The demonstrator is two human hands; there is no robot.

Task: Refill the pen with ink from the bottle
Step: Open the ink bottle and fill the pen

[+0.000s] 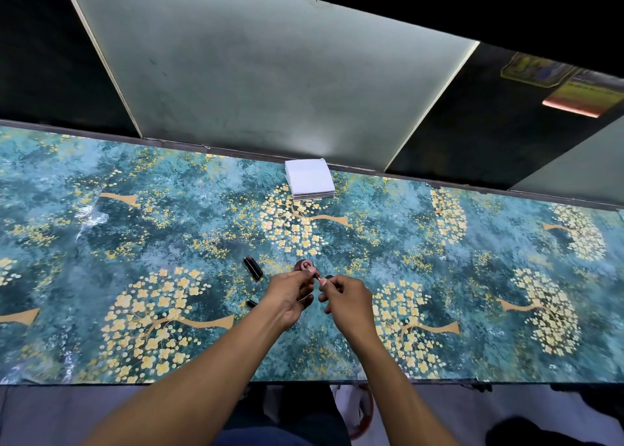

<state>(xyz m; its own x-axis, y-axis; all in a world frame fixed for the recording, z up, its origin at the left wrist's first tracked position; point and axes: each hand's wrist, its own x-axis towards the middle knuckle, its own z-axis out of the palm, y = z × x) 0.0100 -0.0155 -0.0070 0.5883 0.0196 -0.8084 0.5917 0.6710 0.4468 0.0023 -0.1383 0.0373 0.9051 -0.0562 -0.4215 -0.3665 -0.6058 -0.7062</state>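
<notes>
Both hands meet over the middle of the patterned table (169,229). My left hand (290,297) and my right hand (347,298) each pinch an end of a small thin pinkish pen part (319,278) held between their fingertips. Just behind the left fingers stands a small round reddish-brown ink bottle (304,265), partly hidden by them. A black pen piece (253,267) lies on the table left of the bottle. Another short black piece (251,302) lies nearer, beside my left wrist.
A stack of white square paper sheets (309,178) sits at the table's far edge. A frosted glass panel (263,64) rises behind the table. The table's near edge runs across the bottom, with my legs below it.
</notes>
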